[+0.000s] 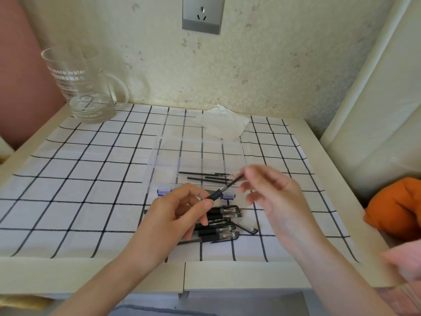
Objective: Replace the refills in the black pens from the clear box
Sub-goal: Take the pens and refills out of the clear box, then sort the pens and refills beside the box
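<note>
Your left hand (175, 215) fingers clamp the slim black pen (215, 195); right hand (273, 197) fingers pinch its thin, rod-like refill (231, 184).

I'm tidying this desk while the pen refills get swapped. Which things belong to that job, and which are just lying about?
Job: pen barrel in the left hand; its refill, pinched by the right hand; loose refills in the clear box; pile of black pens.
Lying about: glass jug; tissue; orange cloth.
</note>
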The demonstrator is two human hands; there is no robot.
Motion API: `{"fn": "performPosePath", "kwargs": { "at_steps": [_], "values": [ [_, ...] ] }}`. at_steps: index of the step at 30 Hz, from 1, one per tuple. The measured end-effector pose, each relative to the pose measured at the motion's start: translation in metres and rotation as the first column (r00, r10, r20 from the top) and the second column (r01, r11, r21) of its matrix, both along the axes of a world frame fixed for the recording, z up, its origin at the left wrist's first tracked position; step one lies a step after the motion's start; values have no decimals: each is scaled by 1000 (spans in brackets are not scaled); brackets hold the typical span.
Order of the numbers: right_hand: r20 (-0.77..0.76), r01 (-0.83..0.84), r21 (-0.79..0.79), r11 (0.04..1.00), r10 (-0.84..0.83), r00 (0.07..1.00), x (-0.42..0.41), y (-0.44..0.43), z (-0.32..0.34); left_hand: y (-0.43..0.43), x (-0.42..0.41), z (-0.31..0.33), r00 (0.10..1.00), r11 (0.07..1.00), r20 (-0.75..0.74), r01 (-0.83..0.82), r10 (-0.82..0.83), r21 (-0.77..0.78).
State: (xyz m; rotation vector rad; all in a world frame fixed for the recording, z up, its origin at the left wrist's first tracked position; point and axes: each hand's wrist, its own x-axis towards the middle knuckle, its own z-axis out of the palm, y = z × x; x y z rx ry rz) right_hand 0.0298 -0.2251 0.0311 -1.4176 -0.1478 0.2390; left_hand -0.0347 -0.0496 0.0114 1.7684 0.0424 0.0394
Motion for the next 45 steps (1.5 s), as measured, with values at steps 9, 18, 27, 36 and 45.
{"fn": "performPosePath", "kwargs": {
  "at_steps": [9, 18, 27, 36, 45],
  "values": [
    [170, 346, -94, 934, -327, 929, 40, -50, 16, 5, 1, 0, 999, 999, 1, -51, 51, 17],
    [248, 236, -695, 679, -81, 965, 44, -33, -25, 6, 2, -2, 998, 998, 26, -61, 60, 34],
    [476, 390, -735, 555, 13, 879, 45, -23, -25, 8, 2, 3, 993, 995, 57, -102, 103, -23],
    [436, 203, -879, 432, 552, 711, 23, 23, -35, 9, 2, 5, 986, 988, 78, -140, 145, -69],
    [261, 215, -965, 149, 586, 767, 31, 31, -35, 11, 3, 5, 988, 989, 75, -134, 138, -60]
  ]
}}
